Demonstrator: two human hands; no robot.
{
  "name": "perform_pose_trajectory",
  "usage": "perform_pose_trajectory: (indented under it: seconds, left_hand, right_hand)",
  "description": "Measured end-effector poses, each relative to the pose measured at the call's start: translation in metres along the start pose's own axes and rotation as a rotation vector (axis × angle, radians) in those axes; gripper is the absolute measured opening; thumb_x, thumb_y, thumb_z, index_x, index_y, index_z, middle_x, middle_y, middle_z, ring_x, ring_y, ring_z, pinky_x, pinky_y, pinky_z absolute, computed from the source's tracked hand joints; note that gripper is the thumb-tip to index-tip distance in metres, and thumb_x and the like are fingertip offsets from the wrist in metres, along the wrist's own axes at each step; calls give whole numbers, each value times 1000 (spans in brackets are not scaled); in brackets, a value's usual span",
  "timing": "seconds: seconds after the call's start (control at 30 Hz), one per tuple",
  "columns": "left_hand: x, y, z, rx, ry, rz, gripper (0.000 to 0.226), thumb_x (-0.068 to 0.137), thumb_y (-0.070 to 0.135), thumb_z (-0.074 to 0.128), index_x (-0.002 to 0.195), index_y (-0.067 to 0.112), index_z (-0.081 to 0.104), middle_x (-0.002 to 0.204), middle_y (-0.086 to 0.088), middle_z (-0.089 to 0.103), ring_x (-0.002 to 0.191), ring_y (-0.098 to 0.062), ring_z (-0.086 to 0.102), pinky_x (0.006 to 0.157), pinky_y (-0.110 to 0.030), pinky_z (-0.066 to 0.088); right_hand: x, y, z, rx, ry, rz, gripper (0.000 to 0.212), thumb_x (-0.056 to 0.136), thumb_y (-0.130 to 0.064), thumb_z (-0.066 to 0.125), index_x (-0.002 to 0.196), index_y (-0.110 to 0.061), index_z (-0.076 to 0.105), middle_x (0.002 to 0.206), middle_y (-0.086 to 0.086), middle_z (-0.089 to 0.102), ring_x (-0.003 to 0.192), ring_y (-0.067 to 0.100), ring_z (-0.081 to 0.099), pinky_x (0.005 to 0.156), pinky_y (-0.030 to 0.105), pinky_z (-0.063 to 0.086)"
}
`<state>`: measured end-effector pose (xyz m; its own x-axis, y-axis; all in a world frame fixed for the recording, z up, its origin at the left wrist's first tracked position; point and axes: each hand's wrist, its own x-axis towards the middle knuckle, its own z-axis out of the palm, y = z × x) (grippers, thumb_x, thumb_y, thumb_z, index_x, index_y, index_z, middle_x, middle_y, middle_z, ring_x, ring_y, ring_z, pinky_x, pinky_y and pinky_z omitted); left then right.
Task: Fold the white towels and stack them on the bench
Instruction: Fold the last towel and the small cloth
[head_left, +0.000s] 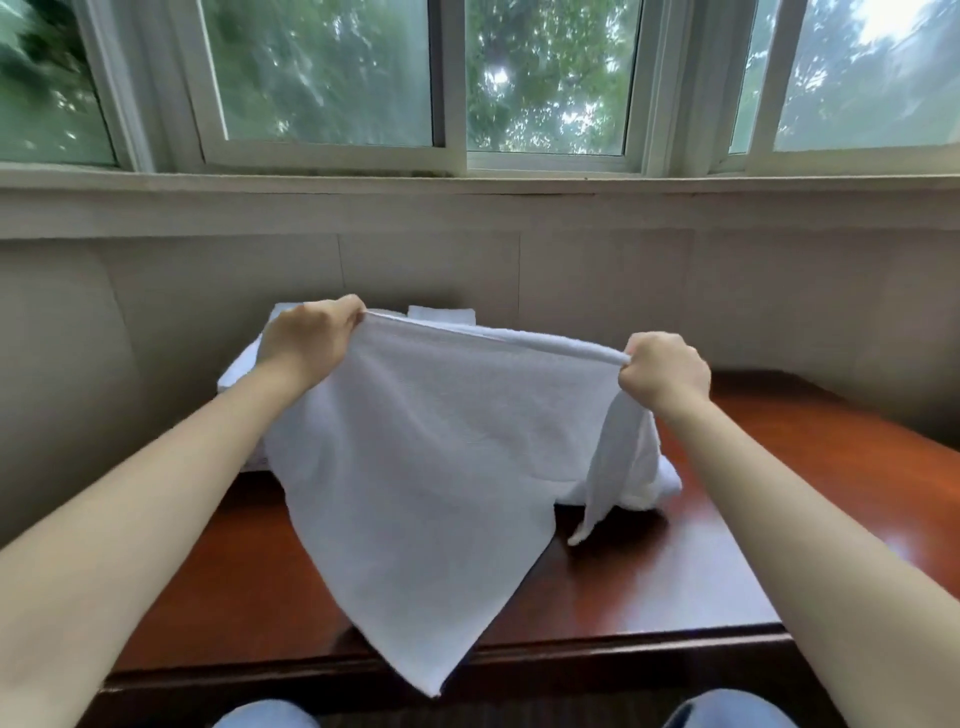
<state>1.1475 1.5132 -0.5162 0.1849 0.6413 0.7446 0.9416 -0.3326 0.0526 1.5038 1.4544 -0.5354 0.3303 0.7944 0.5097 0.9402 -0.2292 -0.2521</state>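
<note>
Both hands up over the tabletop (753, 519), each clamped on the top edge of one white towel (415, 467): left hand (306, 338) pinches the edge at the towel's left end, fingers curled over it, right hand (665, 371) fisted round the edge at the right end, hands well apart with the edge stretched taut between them, left end a bit higher than right. Towel hangs off the hands in front of the person, unfolded, draping down to a point that passes the tabletop's near edge; a narrow strip of it dangles under the right hand and ends just above the wood. Tabletop is reddish-brown, glossy. Behind the towel, on the tabletop's far left part by the wall (571, 291), more white towels: a stack (441, 313) peeks above the held edge, a further pile (239, 366) shows just left of the left hand, mostly hidden, cannot tell how many or how neatly folded. Another bunched white cloth (660, 483) lies on the tabletop right of the held towel, below the right hand, partly covered by it. Above the wall a wide window (327, 73), green trees outside, blurred. Blue-clad knees (265, 716) at the bottom below the tabletop's near edge. Both forearms bare
</note>
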Motion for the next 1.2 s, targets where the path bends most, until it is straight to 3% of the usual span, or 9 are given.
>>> perform_pose_trajectory:
  seconds: [0.13,0.33,0.43,0.57,0.73,0.93,1.03,1.1,1.2]
  left_hand:
    - [-5,-35,-12,32,34,-79,23,99,28,39,99,17,59,93,-13,66,77,-40,58,65,-35,38]
    - [-2,-77,-38,144,166,-166,16,95,10,43,100,13,59,94,-18,64,75,-47,58,63,-39,36]
    - [0,-92,-47,156,212,-277,20,93,6,41,103,12,57,100,-22,63,79,-51,58,67,-43,41]
    - [-4,-102,-46,147,203,-383,18,95,7,39,102,8,55,102,-27,61,85,-53,57,73,-47,44]
    - [-13,-105,-30,129,144,-464,17,98,14,39,101,8,54,101,-31,60,87,-53,56,73,-45,41]
    - [-7,-114,-24,113,144,-521,21,96,13,45,105,3,61,112,-26,54,108,-44,48,82,-49,42]
    - [1,-110,-23,-48,209,-732,20,89,14,54,104,1,55,120,-24,47,109,-45,49,90,-46,40]
    - [2,-103,-19,-75,128,-817,23,86,11,54,107,3,53,121,-25,49,109,-46,50,90,-45,41]
    - [-1,-95,-8,35,-109,-773,27,88,3,51,114,0,59,119,-27,55,112,-47,52,91,-47,44]
  right_hand:
    - [13,-11,-15,7,-28,-7,24,76,-1,46,91,-8,63,88,11,56,77,32,50,66,31,41]
    - [21,-21,-14,-114,-41,-63,20,80,-2,46,91,-11,59,75,4,46,75,31,49,64,31,39]
    - [22,-15,-11,-134,-60,-39,18,81,-1,46,89,-12,58,86,9,54,75,30,48,65,32,39]
    - [20,-5,0,-111,-90,21,24,82,0,45,96,-11,60,89,10,50,80,31,49,68,32,40]
    - [16,0,12,-12,-63,41,20,91,-10,45,106,-11,58,109,18,57,98,38,56,73,35,41]
    - [24,4,6,13,1,42,16,95,-17,46,102,-11,59,106,19,60,97,39,57,70,33,38]
    - [26,2,5,21,-1,56,19,91,-8,44,101,-12,60,105,17,60,93,37,56,70,32,37]
    - [25,-1,7,45,-25,85,24,87,-3,41,101,-10,59,104,16,60,86,33,51,69,31,37]
    - [22,-2,14,221,-58,173,22,85,0,37,97,-4,54,104,19,58,83,32,49,68,32,38]
